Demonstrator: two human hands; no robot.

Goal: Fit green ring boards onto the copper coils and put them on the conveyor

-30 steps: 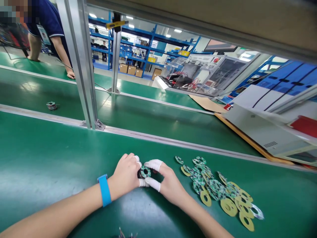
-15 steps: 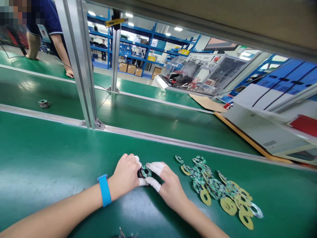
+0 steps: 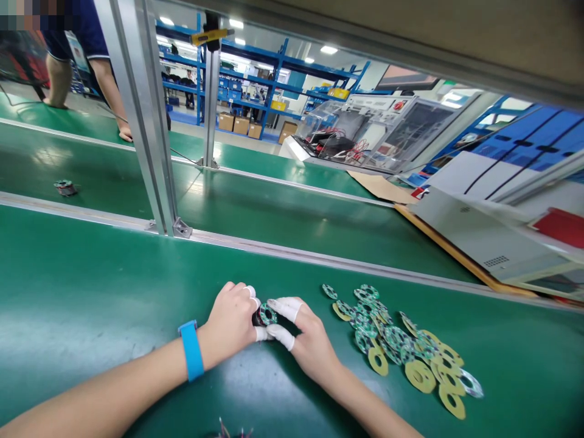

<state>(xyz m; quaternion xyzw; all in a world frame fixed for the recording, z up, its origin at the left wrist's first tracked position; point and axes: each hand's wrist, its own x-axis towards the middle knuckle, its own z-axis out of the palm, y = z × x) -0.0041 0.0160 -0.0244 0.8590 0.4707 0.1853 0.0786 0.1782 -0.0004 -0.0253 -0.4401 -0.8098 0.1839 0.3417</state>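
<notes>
My left hand, with white finger cots and a blue wristband, is closed around a small wound motor stator. Against the stator's right-facing end sits a green ring-shaped circuit board with a dark centre hole. From the right, my right hand pinches the board's edge between thumb and index finger, both in white cots. The stator's body is mostly hidden behind my left fingers. To the right on the green work surface lies a loose pile of similar ring boards, mixed with yellow ring-shaped pieces.
Beyond a metal rail runs a green conveyor belt carrying another stator. An aluminium post rises at left. Wire ends poke up at the bottom edge. Across the belt, a person's hand rests on the far bench.
The stator on the conveyor belt has travelled a little to the left. My hands keep nearly the same hold on the stator and ring board.
</notes>
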